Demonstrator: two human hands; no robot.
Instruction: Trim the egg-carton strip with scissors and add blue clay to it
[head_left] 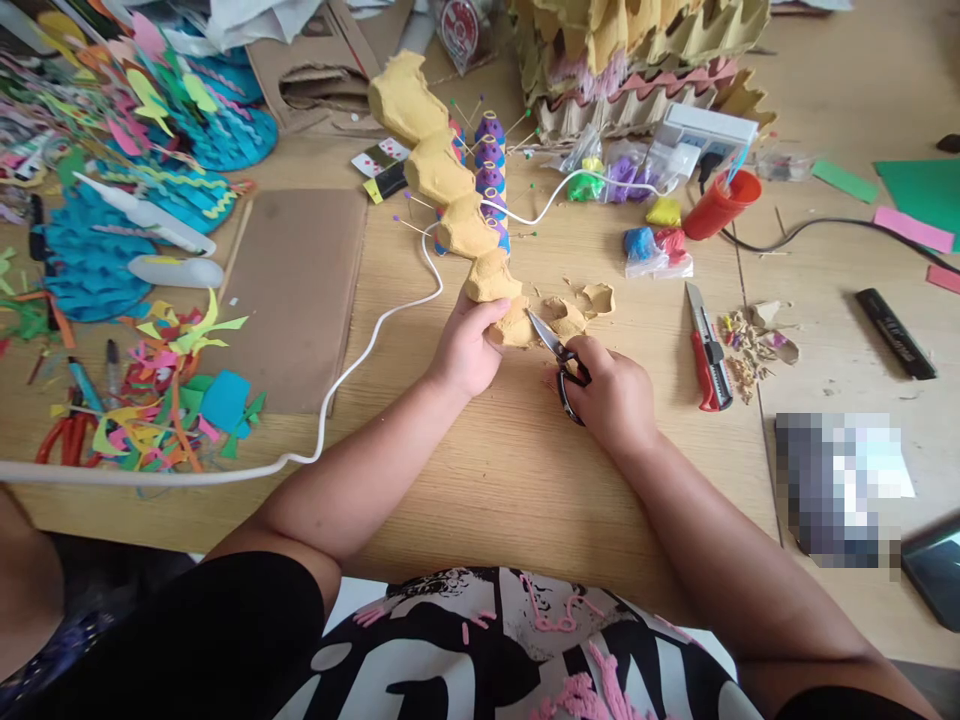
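A long yellow egg-carton strip (442, 168) stretches away from me, its near end gripped by my left hand (471, 345) with the thumb on top. My right hand (613, 392) is closed round the black handles of a pair of scissors (551, 338). The scissor tips touch or nearly touch the right edge of the strip's nearest cup. Just right of the blades lie torn carton scraps (568, 317). Behind the strip stand purple and blue painted carton pieces (491, 160) with pins stuck out of their sides.
A brown cardboard sheet (292, 300), blue painted cartons (97, 250) and colourful paper scraps (157, 400) lie left. A white cable (375, 335) crosses the table. To the right are a red cutter (709, 350), clay bags (656, 248) and a red cup (720, 205). Egg trays (645, 60) are stacked behind.
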